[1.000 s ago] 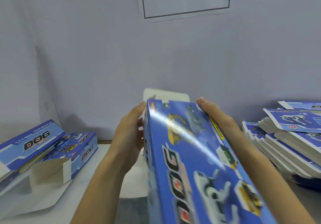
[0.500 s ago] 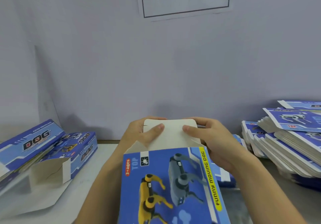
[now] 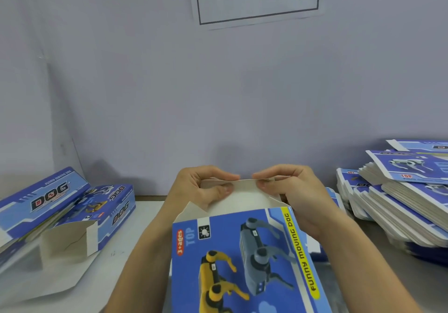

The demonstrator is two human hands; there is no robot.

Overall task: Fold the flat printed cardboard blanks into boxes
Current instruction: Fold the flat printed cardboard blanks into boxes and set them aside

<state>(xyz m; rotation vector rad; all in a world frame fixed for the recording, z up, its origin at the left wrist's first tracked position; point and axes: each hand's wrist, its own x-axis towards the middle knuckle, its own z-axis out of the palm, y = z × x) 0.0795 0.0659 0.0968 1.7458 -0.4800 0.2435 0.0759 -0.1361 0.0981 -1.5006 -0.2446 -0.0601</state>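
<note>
Creasing the end flap of the box I hold

Nearest me is the box (image 3: 244, 261), printed face up, its far end open. Just beyond that face, my left hand (image 3: 203, 189) and right hand (image 3: 291, 191) each pinch the white flap (image 3: 243, 184), thumbs on top, bending its far lip along the score. I judge this the closing step for this end; next the lip needs tucking down into the opening, kept square so it doesn't buckle. Left of the box lie folded boxes (image 3: 68, 206); right of it, the stack of blanks (image 3: 397, 196). Behind the box stands the wall (image 3: 145, 94).
</note>
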